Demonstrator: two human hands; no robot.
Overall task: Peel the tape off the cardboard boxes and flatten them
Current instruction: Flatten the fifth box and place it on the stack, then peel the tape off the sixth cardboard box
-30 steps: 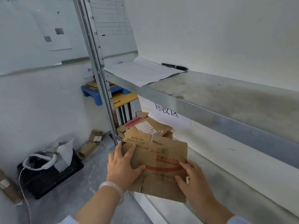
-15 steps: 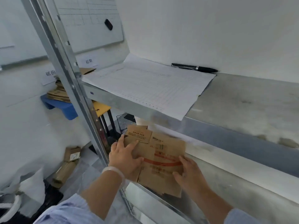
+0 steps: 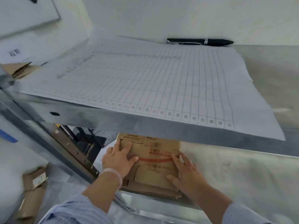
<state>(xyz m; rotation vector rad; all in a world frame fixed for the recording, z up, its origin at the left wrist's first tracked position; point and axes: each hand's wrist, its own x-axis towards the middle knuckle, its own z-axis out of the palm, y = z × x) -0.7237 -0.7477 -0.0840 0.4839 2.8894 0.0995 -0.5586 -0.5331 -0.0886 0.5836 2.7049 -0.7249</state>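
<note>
I see a flat brown cardboard box [image 3: 152, 160] lying on a small stack of cardboard at the front edge of the lower metal shelf [image 3: 234, 178]. My left hand [image 3: 119, 160] and right hand [image 3: 186, 172] press flat on it, fingers spread. Smooth grey shelf lies bare to the right. A gridded paper sheet [image 3: 145, 88] covers the shelf above.
</note>
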